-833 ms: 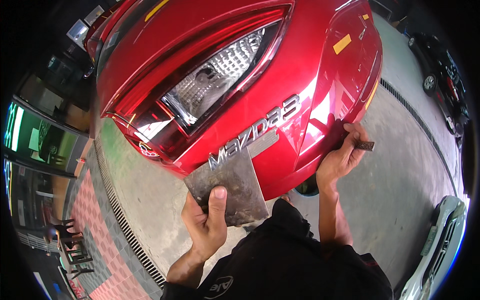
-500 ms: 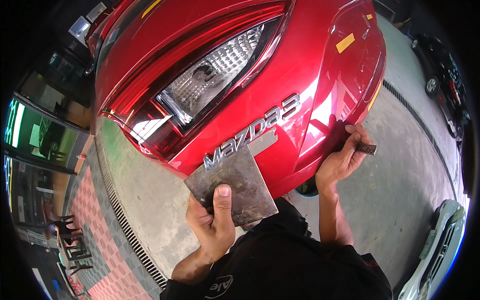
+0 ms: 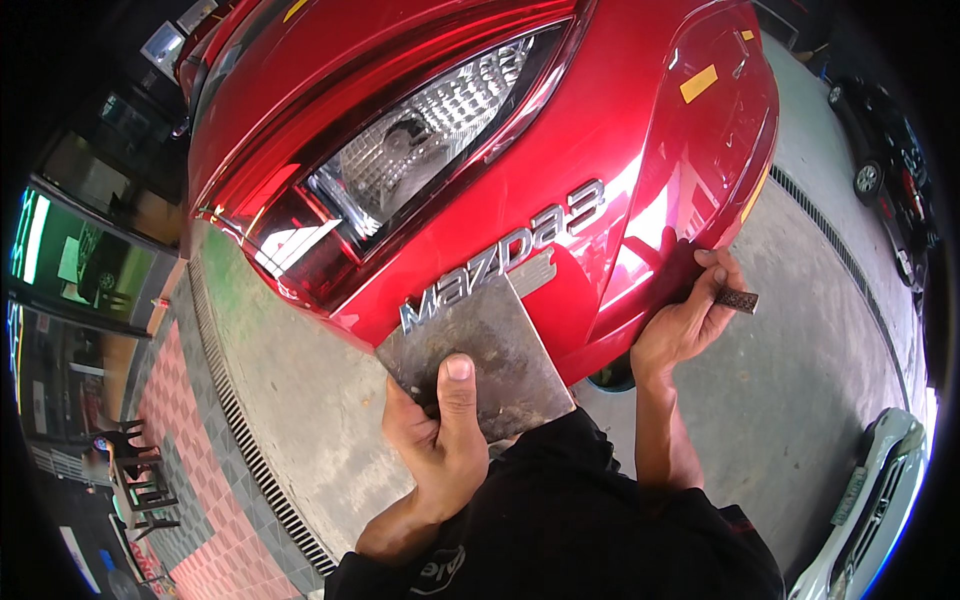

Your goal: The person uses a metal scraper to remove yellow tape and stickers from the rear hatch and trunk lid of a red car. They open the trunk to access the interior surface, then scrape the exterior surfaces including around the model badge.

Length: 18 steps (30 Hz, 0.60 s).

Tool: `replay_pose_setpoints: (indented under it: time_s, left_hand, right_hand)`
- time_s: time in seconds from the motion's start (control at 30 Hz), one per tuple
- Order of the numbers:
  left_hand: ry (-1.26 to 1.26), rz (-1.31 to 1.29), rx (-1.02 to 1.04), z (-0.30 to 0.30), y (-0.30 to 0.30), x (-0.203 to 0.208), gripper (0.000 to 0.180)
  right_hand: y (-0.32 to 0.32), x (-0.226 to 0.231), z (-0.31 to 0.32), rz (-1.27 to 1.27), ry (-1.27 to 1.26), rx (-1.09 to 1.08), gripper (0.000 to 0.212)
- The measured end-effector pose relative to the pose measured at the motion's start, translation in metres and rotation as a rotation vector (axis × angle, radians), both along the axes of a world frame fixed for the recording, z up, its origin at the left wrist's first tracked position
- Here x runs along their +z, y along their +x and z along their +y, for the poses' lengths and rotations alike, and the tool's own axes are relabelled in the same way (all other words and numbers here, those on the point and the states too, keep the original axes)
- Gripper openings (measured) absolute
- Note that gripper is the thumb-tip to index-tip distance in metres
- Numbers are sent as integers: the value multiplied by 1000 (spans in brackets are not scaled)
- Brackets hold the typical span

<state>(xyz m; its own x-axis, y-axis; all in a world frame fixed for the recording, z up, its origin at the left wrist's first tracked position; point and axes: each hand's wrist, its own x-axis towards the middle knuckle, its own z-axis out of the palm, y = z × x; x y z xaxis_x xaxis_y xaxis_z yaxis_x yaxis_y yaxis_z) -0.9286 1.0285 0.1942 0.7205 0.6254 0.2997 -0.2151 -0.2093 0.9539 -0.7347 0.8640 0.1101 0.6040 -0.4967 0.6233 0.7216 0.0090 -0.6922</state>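
My left hand (image 3: 440, 440) pinches a stained grey-brown square plate (image 3: 490, 360), thumb on top and fingers underneath. The plate's upper corner reaches the lower edge of a chrome letter badge (image 3: 520, 255) on the red car's rear panel (image 3: 570, 130), overlapping part of it from this angle. Whether it touches the paint, I cannot tell. In my right hand (image 3: 685, 320) is a small dark, speckled block (image 3: 736, 299), its end sticking out past the fingers. That hand is at the car's lower right edge, with the fingertips against or very near the bodywork.
Above the badge is the tail light (image 3: 420, 140). Yellow tape (image 3: 699, 84) is stuck on the panel. A floor drain grate (image 3: 255, 440) runs along the left, beside pink and grey tiles (image 3: 190, 430). A white car (image 3: 875, 500) and a black car (image 3: 885, 170) stand to the right.
My left hand and the plate have shifted slightly right and up over the panel. My right hand stays almost where it was, still holding the block.
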Motion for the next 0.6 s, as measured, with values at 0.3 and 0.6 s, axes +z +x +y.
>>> replay_pose_setpoints:
  time_s: [0.3, 0.6]
  left_hand:
    - [-438, 81, -260, -16, -25, -12, 36]
    - [-350, 114, -174, -25, -17, 1, 34]
  right_hand:
    - [4, 1, 7, -32, 53, 32, 25]
    - [3, -4, 1, -41, 77, 84, 25]
